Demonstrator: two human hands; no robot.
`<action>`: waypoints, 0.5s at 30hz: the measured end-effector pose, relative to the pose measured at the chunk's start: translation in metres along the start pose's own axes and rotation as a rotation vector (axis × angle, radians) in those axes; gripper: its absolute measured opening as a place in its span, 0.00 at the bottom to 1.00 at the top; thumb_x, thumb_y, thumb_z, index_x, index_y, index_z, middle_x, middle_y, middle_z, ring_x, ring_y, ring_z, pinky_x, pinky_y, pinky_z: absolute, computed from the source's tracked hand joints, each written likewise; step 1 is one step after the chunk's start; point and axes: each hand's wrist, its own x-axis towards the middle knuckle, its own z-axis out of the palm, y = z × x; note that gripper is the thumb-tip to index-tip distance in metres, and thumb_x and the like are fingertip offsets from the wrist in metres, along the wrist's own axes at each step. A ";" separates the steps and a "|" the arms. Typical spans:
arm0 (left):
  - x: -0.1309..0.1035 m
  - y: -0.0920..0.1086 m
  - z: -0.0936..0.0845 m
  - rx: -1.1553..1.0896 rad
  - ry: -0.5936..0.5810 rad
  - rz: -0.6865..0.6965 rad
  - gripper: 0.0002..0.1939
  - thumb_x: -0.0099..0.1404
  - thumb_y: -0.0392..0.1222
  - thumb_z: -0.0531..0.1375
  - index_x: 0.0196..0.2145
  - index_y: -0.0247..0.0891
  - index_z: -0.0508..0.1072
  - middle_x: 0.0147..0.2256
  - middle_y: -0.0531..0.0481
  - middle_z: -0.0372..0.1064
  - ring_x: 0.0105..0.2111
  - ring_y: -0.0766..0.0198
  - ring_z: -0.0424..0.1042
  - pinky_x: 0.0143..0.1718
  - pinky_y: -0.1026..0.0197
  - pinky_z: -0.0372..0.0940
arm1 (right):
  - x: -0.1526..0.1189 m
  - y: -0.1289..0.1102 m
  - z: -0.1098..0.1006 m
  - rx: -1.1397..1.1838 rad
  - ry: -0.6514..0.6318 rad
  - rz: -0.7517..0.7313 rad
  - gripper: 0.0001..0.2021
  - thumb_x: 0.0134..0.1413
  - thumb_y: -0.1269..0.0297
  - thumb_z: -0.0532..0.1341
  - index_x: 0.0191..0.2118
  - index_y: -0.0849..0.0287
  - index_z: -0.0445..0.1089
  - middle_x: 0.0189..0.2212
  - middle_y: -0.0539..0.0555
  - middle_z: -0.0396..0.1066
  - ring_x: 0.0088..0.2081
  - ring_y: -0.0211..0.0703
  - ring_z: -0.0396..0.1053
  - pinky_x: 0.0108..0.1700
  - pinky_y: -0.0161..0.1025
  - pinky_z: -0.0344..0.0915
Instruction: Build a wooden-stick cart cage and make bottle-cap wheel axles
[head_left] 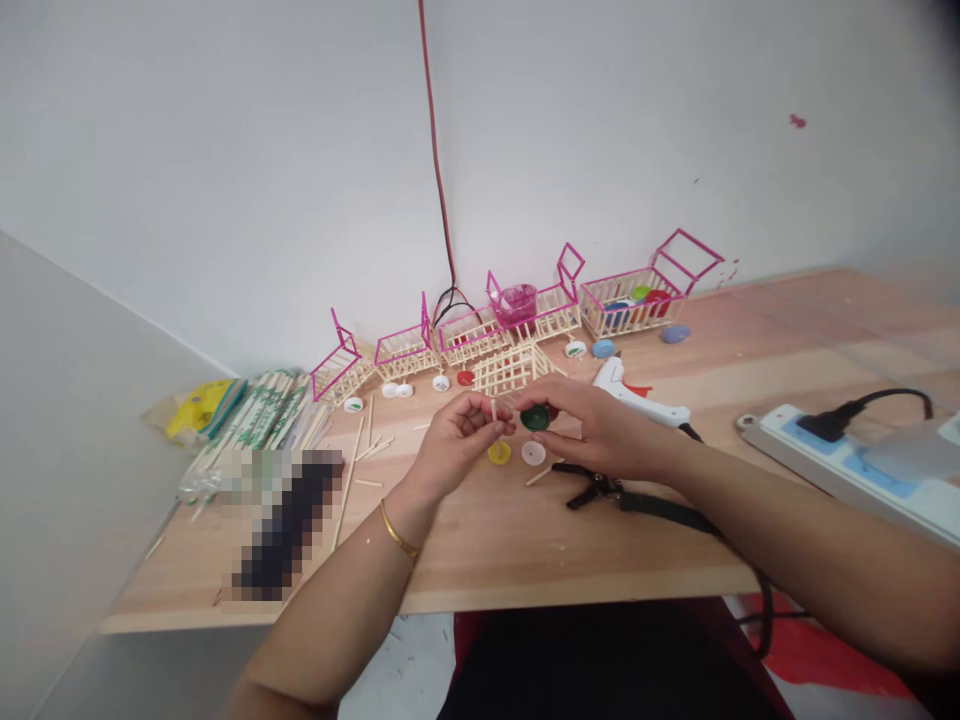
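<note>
Head view: a pale stick [494, 410] is pinched between the fingertips of the left hand [466, 432], just in front of the unfinished stick frame [510, 372], which serves as landmark. A green cap [535, 418] is held by its edge between the thumb and fingers of the right hand [600, 425], also just in front of the frame. Whether the stick is joined to the yellow cap [499, 454] below it cannot be told. The stick is judged light, stiff and easily snapped, best taken lightly along its shaft; the cap is judged light, firm and a little slippery, best taken by opposite sides of its rim. Nearer than the frame, a white cap [533, 454] is seen beside the yellow one. To the frame's right, a white glue gun [637, 402] is laid, its body better grasped than its nozzle, which may be hot. Behind the frame, pink-edged stick carts [472, 340] are lined up; their thin bars are judged fragile, so the base would be better held.
</note>
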 end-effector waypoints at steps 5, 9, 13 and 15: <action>0.000 0.001 -0.001 0.042 0.014 -0.012 0.08 0.57 0.39 0.65 0.34 0.34 0.72 0.33 0.48 0.71 0.34 0.66 0.72 0.39 0.62 0.66 | -0.001 0.002 0.000 0.010 -0.015 0.002 0.16 0.53 0.72 0.58 0.49 0.55 0.66 0.43 0.55 0.69 0.44 0.44 0.66 0.47 0.42 0.65; -0.002 0.004 0.001 0.073 0.019 -0.001 0.08 0.57 0.41 0.64 0.34 0.34 0.74 0.32 0.48 0.72 0.34 0.65 0.71 0.39 0.62 0.65 | -0.001 0.004 0.000 0.002 -0.020 0.009 0.16 0.53 0.73 0.58 0.48 0.55 0.66 0.44 0.54 0.69 0.45 0.43 0.66 0.47 0.42 0.64; -0.003 0.008 0.002 0.168 0.000 0.024 0.08 0.58 0.42 0.64 0.33 0.34 0.76 0.30 0.47 0.72 0.33 0.64 0.71 0.38 0.63 0.65 | -0.001 0.005 0.001 0.000 -0.016 0.000 0.15 0.52 0.73 0.58 0.46 0.55 0.67 0.43 0.54 0.70 0.44 0.43 0.66 0.46 0.41 0.64; -0.003 0.009 0.001 0.204 -0.028 0.035 0.07 0.59 0.41 0.63 0.33 0.34 0.76 0.31 0.47 0.72 0.33 0.64 0.71 0.38 0.63 0.65 | -0.001 0.006 0.001 0.000 -0.019 0.001 0.15 0.52 0.73 0.58 0.46 0.55 0.67 0.42 0.54 0.70 0.44 0.44 0.66 0.46 0.42 0.64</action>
